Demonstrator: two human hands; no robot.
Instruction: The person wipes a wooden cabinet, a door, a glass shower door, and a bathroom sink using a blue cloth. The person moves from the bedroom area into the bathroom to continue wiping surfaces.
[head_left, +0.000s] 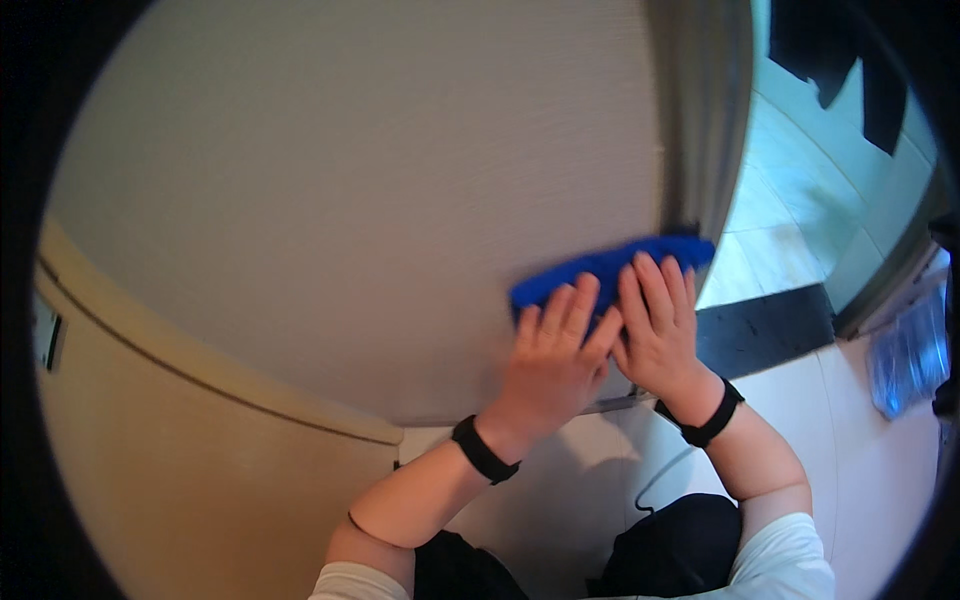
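A folded blue cloth lies pressed against a large pale grey-beige panel, close to the panel's right edge. My left hand rests on the cloth's left part with the fingers spread; the back of this hand is somewhat blurred. On the cloth's right part lies my right hand, fingers extended and pointing up the panel. The two hands meet near the thumbs. Both palms are hidden, and neither hand's fingers are wrapped round the cloth. A black band circles each wrist.
At the lower left stands a light wooden surface with a curved edge. Right of the panel an opening shows a tiled floor and a dark threshold strip. A clear plastic-wrapped item is at far right. A thin cable trails near my knee.
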